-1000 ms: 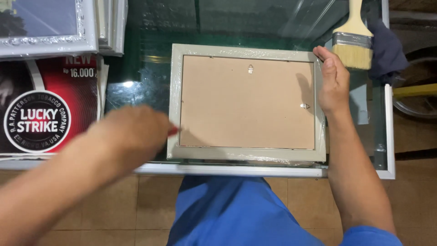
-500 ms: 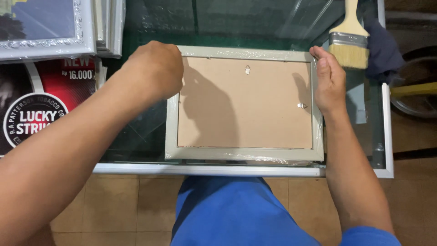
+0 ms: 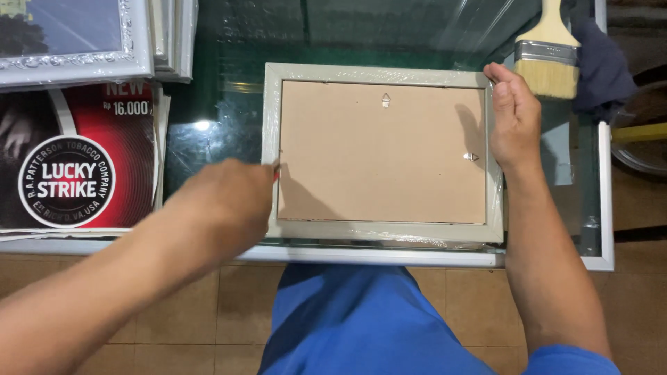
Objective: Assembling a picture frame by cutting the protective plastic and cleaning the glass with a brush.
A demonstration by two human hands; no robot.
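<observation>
A grey-green picture frame (image 3: pixel 272 111) lies face down on a glass table (image 3: pixel 215 104), its brown backing board (image 3: pixel 382 160) up and clear plastic film around its rim. My left hand (image 3: pixel 222 205) is closed at the frame's left edge, with a small red tip (image 3: pixel 276 174) showing at the fingertips; the rest of that tool is hidden. My right hand (image 3: pixel 514 118) holds the frame's right edge near the top corner. Two small metal hangers (image 3: pixel 385 101) sit on the board.
A wide paintbrush (image 3: pixel 549 62) lies at the back right beside a dark cloth (image 3: pixel 604 62). At the left are a silver ornate frame (image 3: pixel 69 42), several stacked frames and a red and black poster (image 3: pixel 83 167). The table's near edge (image 3: pixel 382 255) is above my blue trousers (image 3: pixel 361 319).
My left hand went from the frame's lower left up to its top left corner, then came back down along the left edge. My right hand has stayed on the right edge.
</observation>
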